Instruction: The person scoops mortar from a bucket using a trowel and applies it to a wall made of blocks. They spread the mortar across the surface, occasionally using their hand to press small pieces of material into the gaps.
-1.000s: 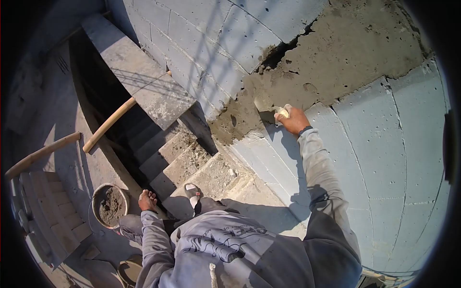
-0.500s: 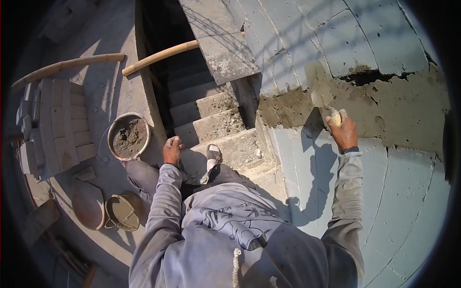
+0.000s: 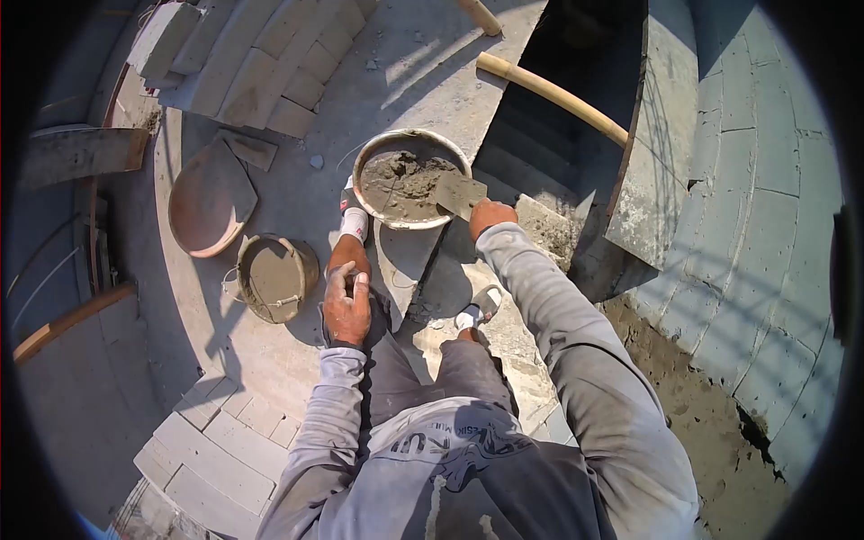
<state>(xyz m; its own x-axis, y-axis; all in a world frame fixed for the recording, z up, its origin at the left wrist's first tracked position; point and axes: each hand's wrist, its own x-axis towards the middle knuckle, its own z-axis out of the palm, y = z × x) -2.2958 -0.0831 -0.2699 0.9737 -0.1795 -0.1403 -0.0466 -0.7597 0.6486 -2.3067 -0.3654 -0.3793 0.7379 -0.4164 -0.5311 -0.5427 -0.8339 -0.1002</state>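
A: Where is the trowel now?
B: Off the wall, blade in the mortar pan. 0.5 s ago it pressed plaster up there.
A: Hands?
B: Right hand grips its handle. Left hand rests loose and empty on the leg.

Bright, hard sunlight casts sharp dark shadows across the concrete floor; strong fisheye bending, black vignette around the edges, focus crisp.

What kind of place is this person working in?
Most likely an outdoor building site: the right hand holds a trowel at a pan of wet mortar, stacked blocks lie nearby, and a block wall stands partly plastered.
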